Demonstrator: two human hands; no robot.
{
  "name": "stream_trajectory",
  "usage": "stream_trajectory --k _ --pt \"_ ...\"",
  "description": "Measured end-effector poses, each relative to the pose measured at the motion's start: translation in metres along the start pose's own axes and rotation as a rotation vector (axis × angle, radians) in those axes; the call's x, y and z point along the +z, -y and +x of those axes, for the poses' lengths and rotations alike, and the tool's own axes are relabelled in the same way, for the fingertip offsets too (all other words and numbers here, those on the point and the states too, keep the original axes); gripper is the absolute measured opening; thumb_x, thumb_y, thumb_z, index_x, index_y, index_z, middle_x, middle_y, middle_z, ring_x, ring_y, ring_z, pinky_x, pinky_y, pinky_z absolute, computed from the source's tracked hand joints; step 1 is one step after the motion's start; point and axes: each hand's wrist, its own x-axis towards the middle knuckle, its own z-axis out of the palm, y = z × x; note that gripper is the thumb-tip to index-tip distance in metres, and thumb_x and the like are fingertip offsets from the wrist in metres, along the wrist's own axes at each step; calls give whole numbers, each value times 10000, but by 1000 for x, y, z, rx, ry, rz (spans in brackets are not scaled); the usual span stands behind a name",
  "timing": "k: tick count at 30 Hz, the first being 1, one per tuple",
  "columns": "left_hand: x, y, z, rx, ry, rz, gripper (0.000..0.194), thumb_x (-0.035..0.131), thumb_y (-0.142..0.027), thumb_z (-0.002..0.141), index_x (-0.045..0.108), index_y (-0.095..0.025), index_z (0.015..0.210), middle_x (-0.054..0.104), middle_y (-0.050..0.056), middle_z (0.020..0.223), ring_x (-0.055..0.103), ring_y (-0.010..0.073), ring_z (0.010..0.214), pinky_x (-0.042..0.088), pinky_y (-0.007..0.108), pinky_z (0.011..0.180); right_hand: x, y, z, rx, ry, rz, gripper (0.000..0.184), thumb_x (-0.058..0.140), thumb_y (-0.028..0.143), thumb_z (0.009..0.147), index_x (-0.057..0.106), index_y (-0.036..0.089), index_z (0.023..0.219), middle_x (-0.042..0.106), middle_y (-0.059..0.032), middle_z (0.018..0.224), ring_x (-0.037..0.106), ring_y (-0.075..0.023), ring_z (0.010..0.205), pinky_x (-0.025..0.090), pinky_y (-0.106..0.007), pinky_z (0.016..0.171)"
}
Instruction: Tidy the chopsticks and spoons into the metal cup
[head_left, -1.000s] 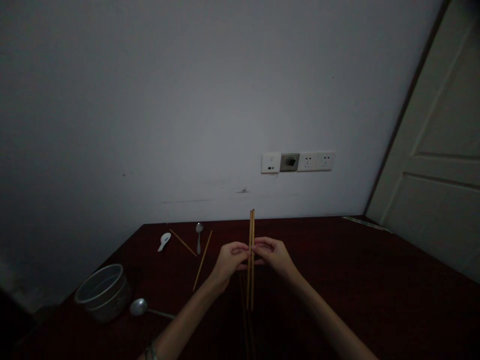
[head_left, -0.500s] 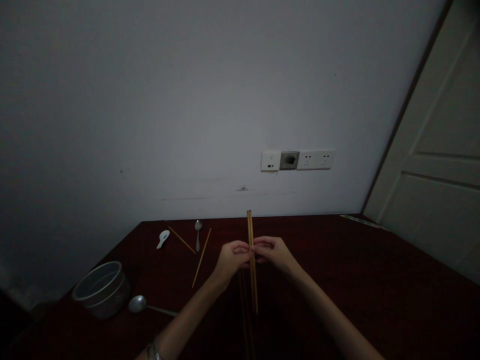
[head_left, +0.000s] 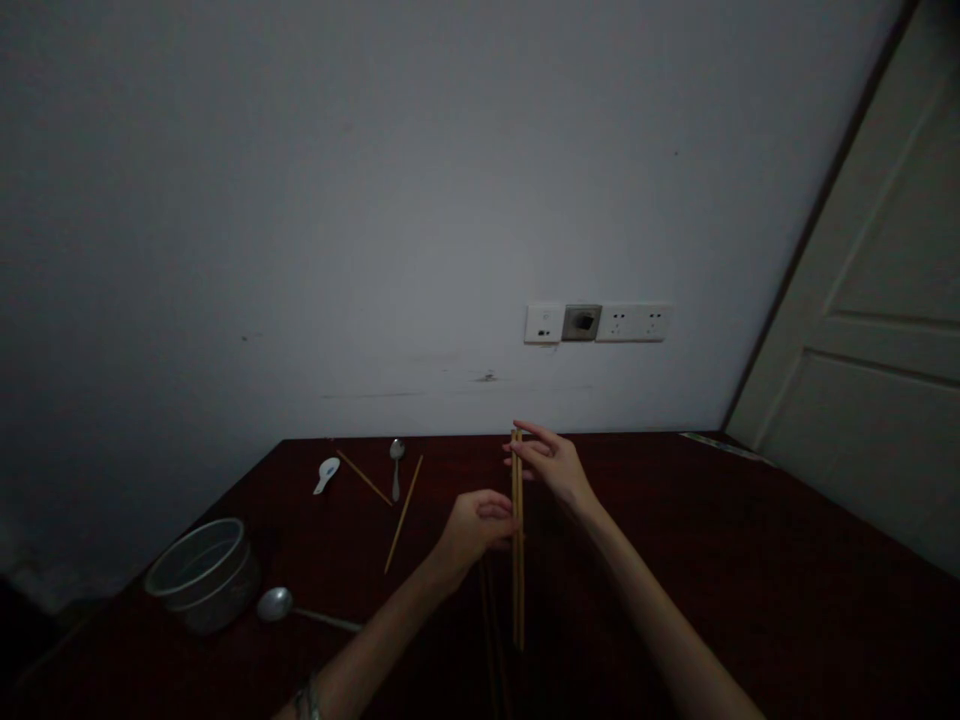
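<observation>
A pair of light wooden chopsticks (head_left: 518,580) stands nearly upright over the dark red table. My left hand (head_left: 476,525) pinches them around the middle, its fingers closed. Higher up, my right hand (head_left: 551,465) is around their upper end, with the index finger stretched over the tips and other fingertips showing behind the sticks. Two dim thin lines run down the table beneath my left hand; whether they are more chopsticks or a reflection, I cannot tell.
On the left lie a clear plastic bowl (head_left: 202,580), a long-handled metal spoon (head_left: 276,604), a white spoon (head_left: 327,472), a small metal spoon (head_left: 396,465) and two separate chopsticks (head_left: 405,510). Behind the table (head_left: 675,530) rises a wall with sockets (head_left: 634,322); a door (head_left: 877,300) is at right.
My right hand has gone up from the middle of the chopsticks to their top end. The chopsticks and my left hand have shifted slightly right and down.
</observation>
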Motion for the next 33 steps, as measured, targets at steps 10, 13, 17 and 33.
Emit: stream_trajectory --k 10,13,17,33 --pt "-1 0 -2 7 64 -13 331 764 -257 506 609 -107 757 646 54 677 623 171 602 504 299 567 -4 -3 2 26 20 20 476 700 371 581 572 169 992 692 -76 810 666 -205 688 531 -301 560" --pt "-2 0 -1 0 74 10 315 755 -246 528 617 -99 771 656 71 709 625 169 620 503 288 570 -6 -6 3 32 24 33 449 702 348 588 578 159 976 691 -79 801 668 -208 681 535 -297 550" --pt "-3 3 1 -15 93 37 301 744 -246 553 626 -101 789 662 75 720 628 170 632 504 280 573 -6 -9 5 43 18 45 427 707 309 593 582 157 972 692 -71 782 669 -205 672 538 -284 538" --pt "-3 -3 -5 -40 134 80 315 740 -256 519 652 -74 761 656 70 694 610 149 610 497 283 590 -3 -17 3 69 -41 -36 469 720 292 583 596 150 1013 696 -52 755 648 -158 624 516 -228 479"
